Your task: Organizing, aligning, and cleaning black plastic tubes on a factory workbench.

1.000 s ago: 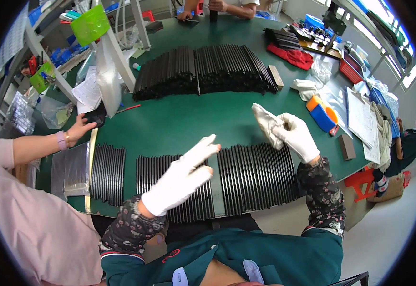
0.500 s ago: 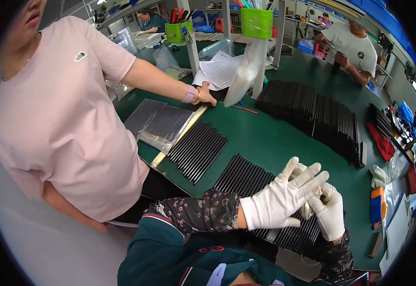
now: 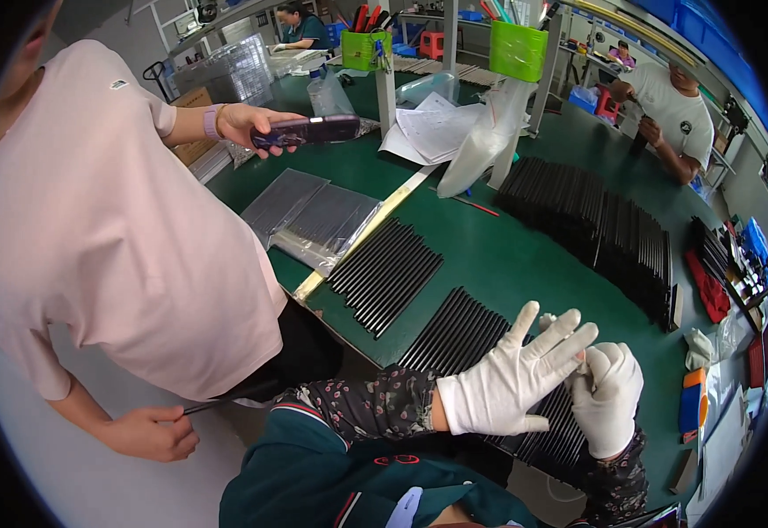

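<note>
My left hand (image 3: 518, 374), in a white glove, is held with its fingers spread above rows of thin black rods (image 3: 454, 330) on the green table. Close by its fingertips, my right hand (image 3: 607, 400) is also gloved in white, with its fingers bent together in a pinch. What lies in that pinch is too small to make out. A bit of pinkish skin shows between the two hands. More black rods (image 3: 558, 431) lie under my hands, partly hidden by them.
At left a person in pink holds a dark phone (image 3: 307, 131). Another batch of black rods (image 3: 386, 277) lies beside clear plastic bags (image 3: 314, 220). Large stacks of black rods (image 3: 586, 224) stand at the far right. An orange-and-blue object (image 3: 694, 405) sits near the right edge.
The person in pink has drawn a hand back from the papers and now holds up a phone; their other hand has come into fuller view. My hands have moved slightly apart.
</note>
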A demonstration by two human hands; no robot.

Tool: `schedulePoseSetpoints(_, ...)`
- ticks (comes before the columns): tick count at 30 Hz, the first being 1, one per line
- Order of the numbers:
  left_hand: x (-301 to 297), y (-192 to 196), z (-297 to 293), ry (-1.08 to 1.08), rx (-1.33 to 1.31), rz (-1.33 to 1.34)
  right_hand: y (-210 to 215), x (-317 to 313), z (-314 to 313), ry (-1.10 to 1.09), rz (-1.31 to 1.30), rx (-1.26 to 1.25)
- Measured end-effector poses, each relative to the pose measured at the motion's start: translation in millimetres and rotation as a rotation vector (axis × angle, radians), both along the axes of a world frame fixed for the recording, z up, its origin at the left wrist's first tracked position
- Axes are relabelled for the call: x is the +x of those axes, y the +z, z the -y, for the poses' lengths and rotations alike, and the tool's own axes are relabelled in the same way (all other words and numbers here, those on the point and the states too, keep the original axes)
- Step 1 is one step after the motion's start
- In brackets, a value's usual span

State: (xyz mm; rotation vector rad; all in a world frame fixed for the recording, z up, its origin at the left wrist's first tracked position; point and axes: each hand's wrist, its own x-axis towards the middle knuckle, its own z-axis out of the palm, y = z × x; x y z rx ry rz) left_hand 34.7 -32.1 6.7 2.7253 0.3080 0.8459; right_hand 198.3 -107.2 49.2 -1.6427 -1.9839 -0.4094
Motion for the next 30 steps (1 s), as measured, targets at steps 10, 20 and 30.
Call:
schedulePoseSetpoints(10,-47.8,-23.1,-5.9,0.229,0.018,-0.021,-58.7,78.9,-29.0,-0.280,0.413,-0.116)
schedulePoseSetpoints(20,-56.8,-46.5,-13.4,0.268,-0.041,-0.030,29.5,-10.7,18.0,0.074,0.148,-0.074)
schedulePoseSetpoints(30,-77.7,-79.3,-14.6,0.327,-0.059,-0.047,72.7,-50.8,76.6,0.336,0.311,0.174)
